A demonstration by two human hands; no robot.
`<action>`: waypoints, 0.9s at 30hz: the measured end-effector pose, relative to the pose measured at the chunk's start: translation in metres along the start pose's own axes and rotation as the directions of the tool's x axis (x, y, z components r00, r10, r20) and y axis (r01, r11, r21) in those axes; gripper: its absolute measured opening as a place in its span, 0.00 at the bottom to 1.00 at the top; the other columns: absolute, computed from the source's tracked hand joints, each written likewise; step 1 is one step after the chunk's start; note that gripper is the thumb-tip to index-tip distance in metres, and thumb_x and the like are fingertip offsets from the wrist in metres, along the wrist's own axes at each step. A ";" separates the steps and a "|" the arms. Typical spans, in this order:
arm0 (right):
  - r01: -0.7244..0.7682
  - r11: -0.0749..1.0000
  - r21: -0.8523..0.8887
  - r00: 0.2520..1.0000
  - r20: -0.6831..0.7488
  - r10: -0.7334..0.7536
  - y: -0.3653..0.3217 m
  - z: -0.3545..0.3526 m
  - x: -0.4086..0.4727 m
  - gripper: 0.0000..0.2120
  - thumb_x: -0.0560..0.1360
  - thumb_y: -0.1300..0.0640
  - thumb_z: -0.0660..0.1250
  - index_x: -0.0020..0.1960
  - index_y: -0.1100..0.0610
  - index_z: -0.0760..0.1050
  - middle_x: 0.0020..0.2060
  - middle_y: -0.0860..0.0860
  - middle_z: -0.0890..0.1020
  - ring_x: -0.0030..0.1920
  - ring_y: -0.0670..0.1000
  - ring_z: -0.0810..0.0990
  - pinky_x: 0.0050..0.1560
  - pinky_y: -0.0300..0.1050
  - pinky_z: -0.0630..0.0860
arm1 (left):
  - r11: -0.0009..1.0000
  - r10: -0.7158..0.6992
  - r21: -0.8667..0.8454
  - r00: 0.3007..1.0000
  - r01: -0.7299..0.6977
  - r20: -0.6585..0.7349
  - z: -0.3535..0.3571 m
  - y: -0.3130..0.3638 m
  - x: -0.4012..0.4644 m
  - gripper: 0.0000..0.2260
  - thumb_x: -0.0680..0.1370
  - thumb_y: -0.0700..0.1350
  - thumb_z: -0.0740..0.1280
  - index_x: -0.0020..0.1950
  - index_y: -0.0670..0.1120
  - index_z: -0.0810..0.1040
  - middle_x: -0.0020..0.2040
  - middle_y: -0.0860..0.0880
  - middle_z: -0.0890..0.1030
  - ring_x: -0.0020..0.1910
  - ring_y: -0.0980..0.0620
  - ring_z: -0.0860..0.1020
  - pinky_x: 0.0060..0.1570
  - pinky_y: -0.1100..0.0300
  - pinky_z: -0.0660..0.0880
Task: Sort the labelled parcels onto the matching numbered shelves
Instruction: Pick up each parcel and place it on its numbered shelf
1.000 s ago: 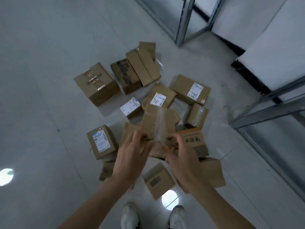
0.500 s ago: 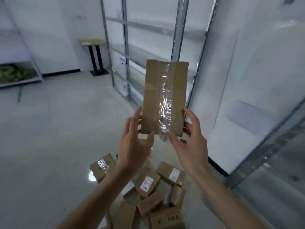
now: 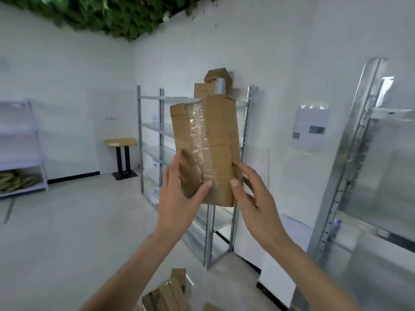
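Parcel higher now, both hands underneath

White walls meet a pale floor, with a small wooden table far left under ceiling foliage.

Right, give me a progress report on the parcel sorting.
Done: at least two boxes sit atop the metal shelving. In hand: the left hand and right hand hold a taped parcel, no label visible on this side. Left: more parcels lie on the floor.
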State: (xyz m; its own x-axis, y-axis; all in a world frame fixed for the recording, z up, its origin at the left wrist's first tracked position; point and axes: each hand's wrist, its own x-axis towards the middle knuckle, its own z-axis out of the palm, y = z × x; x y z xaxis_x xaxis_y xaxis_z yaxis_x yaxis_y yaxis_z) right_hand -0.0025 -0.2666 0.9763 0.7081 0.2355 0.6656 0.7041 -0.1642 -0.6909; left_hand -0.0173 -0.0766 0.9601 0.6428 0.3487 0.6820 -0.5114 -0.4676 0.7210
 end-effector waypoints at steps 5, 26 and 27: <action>0.038 0.999 0.023 0.998 -0.060 -0.036 -0.056 -0.001 -0.003 0.16 0.85 0.55 0.62 0.70 0.39 0.72 0.67 0.37 0.76 0.69 0.43 0.75 0.65 0.54 0.79 | 0.993 0.009 -0.122 0.999 -0.004 0.044 -0.024 0.038 -0.001 0.45 0.64 0.69 0.78 0.77 0.64 0.61 0.71 0.65 0.68 0.71 0.56 0.71 0.68 0.45 0.74; 0.023 0.976 0.219 0.998 -0.058 -0.010 -0.144 -0.035 -0.025 0.12 0.84 0.58 0.66 0.66 0.49 0.78 0.63 0.42 0.82 0.63 0.48 0.82 0.53 0.49 0.84 | 0.938 0.060 -0.344 0.994 -0.026 0.088 -0.055 0.135 -0.019 0.25 0.79 0.51 0.69 0.75 0.60 0.66 0.63 0.61 0.80 0.62 0.58 0.79 0.58 0.56 0.80; 0.022 0.982 0.188 0.997 -0.077 -0.007 -0.145 -0.039 -0.024 0.13 0.82 0.58 0.68 0.66 0.48 0.78 0.62 0.42 0.82 0.63 0.48 0.81 0.54 0.50 0.84 | 0.933 0.057 -0.360 0.994 -0.021 0.090 -0.054 0.139 -0.020 0.25 0.79 0.52 0.69 0.75 0.60 0.67 0.64 0.62 0.79 0.62 0.58 0.79 0.58 0.57 0.80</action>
State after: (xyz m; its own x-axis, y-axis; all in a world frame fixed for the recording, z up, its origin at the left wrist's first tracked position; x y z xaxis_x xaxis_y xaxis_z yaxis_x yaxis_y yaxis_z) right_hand -0.1198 -0.2858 1.0719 0.7050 0.1625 0.6903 0.6967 0.0236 -0.7170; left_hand -0.1323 -0.1048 1.0538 0.6614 0.2471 0.7082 -0.6956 -0.1512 0.7024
